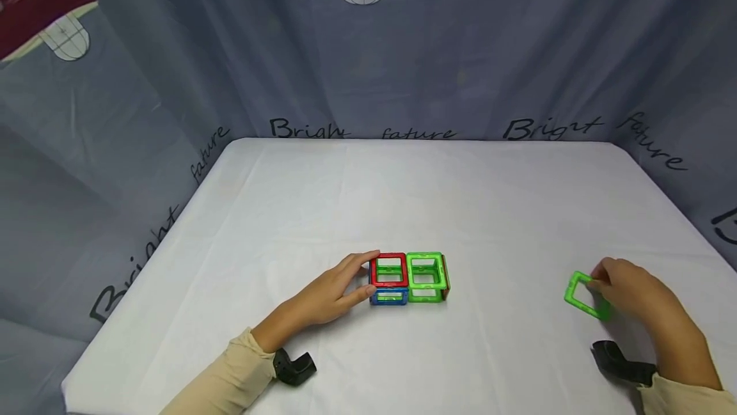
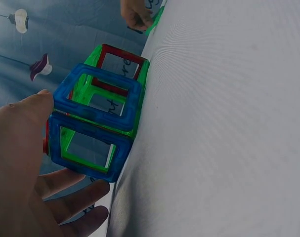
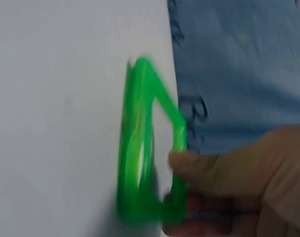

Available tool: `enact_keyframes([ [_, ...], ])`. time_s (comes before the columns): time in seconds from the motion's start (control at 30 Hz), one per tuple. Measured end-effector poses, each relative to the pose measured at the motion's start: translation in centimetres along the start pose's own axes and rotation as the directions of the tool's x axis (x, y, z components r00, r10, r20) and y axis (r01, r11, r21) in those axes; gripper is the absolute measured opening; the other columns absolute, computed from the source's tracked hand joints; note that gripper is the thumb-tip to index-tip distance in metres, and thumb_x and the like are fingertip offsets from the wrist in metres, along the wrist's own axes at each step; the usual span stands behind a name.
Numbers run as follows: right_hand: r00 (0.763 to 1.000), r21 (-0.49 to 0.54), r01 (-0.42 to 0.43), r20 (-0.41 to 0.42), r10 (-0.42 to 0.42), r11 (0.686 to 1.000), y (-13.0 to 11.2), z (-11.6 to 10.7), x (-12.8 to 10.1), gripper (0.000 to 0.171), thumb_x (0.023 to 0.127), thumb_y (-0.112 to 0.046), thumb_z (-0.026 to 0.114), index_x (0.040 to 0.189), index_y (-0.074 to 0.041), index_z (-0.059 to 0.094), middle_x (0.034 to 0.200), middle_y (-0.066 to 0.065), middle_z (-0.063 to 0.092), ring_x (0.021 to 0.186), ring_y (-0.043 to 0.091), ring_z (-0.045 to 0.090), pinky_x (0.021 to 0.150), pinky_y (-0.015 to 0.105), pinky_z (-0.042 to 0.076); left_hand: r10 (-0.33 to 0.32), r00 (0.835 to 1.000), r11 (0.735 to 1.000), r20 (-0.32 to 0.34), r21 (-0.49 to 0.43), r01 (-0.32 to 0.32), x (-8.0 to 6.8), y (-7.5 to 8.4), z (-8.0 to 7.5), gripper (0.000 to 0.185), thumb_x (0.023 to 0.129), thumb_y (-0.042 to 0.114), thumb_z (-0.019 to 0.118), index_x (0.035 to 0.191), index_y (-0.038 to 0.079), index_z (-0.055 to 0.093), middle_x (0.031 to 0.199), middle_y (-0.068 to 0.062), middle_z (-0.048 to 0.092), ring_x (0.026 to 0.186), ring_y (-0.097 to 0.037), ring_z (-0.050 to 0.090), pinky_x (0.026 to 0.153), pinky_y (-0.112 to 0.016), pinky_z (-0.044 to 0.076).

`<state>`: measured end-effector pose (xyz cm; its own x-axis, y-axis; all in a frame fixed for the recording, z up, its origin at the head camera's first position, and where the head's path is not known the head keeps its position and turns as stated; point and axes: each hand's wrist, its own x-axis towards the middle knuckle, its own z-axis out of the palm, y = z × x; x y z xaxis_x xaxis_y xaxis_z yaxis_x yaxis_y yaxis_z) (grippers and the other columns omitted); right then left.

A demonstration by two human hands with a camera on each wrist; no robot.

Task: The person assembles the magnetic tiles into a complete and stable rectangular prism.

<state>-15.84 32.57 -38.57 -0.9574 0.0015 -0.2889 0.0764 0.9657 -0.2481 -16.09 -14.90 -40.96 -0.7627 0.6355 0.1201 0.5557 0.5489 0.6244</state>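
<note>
A block of square magnetic tiles (image 1: 407, 279) stands on the white table, two cubes side by side. The left cube has a red top tile (image 1: 389, 284) and blue tiles (image 2: 85, 172); green tiles (image 1: 427, 253) and a red end tile form much of the right one. My left hand (image 1: 328, 290) holds the block's left end, thumb at the near corner and index finger at the far corner. Far to the right, my right hand (image 1: 636, 290) pinches a green square magnetic tile (image 1: 586, 310) by its edge, thumb on one side. That tile is blurred in the right wrist view and tilted above the table.
The white cloth-covered table (image 1: 460, 197) extends around both hands. Behind and beside it hangs a grey-blue curtain (image 1: 489, 50) with printed lamps and lettering. Black wrist mounts (image 1: 295, 368) sit close over the table at both cuffs.
</note>
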Motion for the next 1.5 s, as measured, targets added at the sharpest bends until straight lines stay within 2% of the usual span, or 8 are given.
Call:
enact_keyframes([
  [0.17,0.968,-0.011,0.216,-0.128,-0.216,0.976,-4.6,0.9,-0.5,0.014,0.082,-0.005,0.062,0.089,0.005,0.056,0.077,0.009,0.058,0.069,0.018,0.05,0.058,0.034,0.042,0.006,1.0,1.0,0.002,-0.008,-0.006,0.2,0.0,0.0,0.06,0.093,0.042,0.047,0.144,0.021,0.023,0.135,0.003,0.041,0.118,-0.012,0.05,0.097,-0.037,0.042],
  [0.3,0.884,-0.073,0.4,-0.233,-0.406,0.914,-7.1,1.5,-1.0,0.011,0.081,-0.006,0.065,0.087,-0.003,0.057,0.079,0.0,0.059,0.07,0.012,0.052,0.058,0.029,0.044,0.006,1.0,1.0,0.007,-0.008,-0.006,0.3,0.0,0.1,0.06,0.093,0.042,0.047,0.144,0.021,0.024,0.134,0.003,0.042,0.118,-0.011,0.05,0.098,-0.037,0.042],
  [0.53,0.636,-0.241,0.608,-0.422,-0.646,0.756,-10.5,2.3,-1.5,0.025,0.069,-0.004,0.075,0.086,-0.011,0.057,0.086,-0.004,0.059,0.078,0.014,0.057,0.062,0.028,0.048,0.002,1.0,1.0,0.012,-0.001,-0.002,0.3,0.1,0.1,0.059,0.093,0.041,0.047,0.144,0.022,0.023,0.134,0.002,0.042,0.118,-0.012,0.05,0.097,-0.037,0.042],
  [0.67,0.494,-0.29,0.688,-0.484,-0.722,0.665,-13.0,2.6,-1.9,0.018,0.09,-0.032,0.056,0.084,-0.015,0.056,0.096,0.001,0.052,0.093,0.019,0.048,0.066,0.033,0.047,-0.003,1.0,1.0,0.014,-0.004,0.003,0.2,0.1,0.1,0.059,0.093,0.041,0.047,0.144,0.022,0.023,0.134,0.002,0.042,0.118,-0.012,0.05,0.097,-0.037,0.042],
  [0.77,0.418,-0.318,0.736,-0.482,-0.77,0.598,-15.0,2.9,-2.3,0.042,0.095,-0.046,0.027,0.084,-0.016,0.054,0.103,0.006,0.05,0.1,0.024,0.045,0.069,0.036,0.047,-0.003,1.0,1.0,0.012,-0.005,0.003,0.2,0.1,0.1,0.06,0.093,0.042,0.047,0.144,0.02,0.024,0.133,0.002,0.042,0.118,-0.011,0.049,0.097,-0.037,0.042],
  [0.97,0.284,-0.395,0.786,-0.454,-0.844,0.477,-18.1,4.0,-2.4,0.042,0.098,-0.039,0.025,0.083,-0.013,0.054,0.106,0.011,0.053,0.106,0.035,0.048,0.083,0.045,0.048,-0.002,1.0,1.0,0.007,0.004,0.002,0.2,0.0,0.2,0.06,0.093,0.044,0.045,0.144,0.023,0.023,0.133,0.003,0.042,0.119,-0.011,0.049,0.097,-0.037,0.042],
  [1.17,0.219,-0.441,0.788,-0.452,-0.865,0.43,-19.0,5.2,-1.7,0.042,0.099,-0.035,0.023,0.082,-0.011,0.053,0.103,0.013,0.054,0.104,0.036,0.051,0.082,0.045,0.048,0.006,1.0,1.0,0.011,0.003,-0.006,0.3,0.0,0.2,0.06,0.093,0.044,0.045,0.144,0.021,0.022,0.133,0.002,0.043,0.118,-0.011,0.05,0.097,-0.037,0.042],
  [1.5,0.23,-0.424,0.79,-0.464,-0.856,0.442,-19.3,5.2,-1.5,0.043,0.098,-0.034,0.023,0.079,-0.011,0.055,0.1,0.011,0.055,0.101,0.032,0.052,0.077,0.042,0.048,-0.014,1.0,1.0,0.005,0.026,0.013,0.1,0.1,0.0,0.058,0.094,0.042,0.046,0.144,0.023,0.022,0.129,0.003,0.045,0.116,-0.01,0.05,0.094,-0.037,0.044],
])
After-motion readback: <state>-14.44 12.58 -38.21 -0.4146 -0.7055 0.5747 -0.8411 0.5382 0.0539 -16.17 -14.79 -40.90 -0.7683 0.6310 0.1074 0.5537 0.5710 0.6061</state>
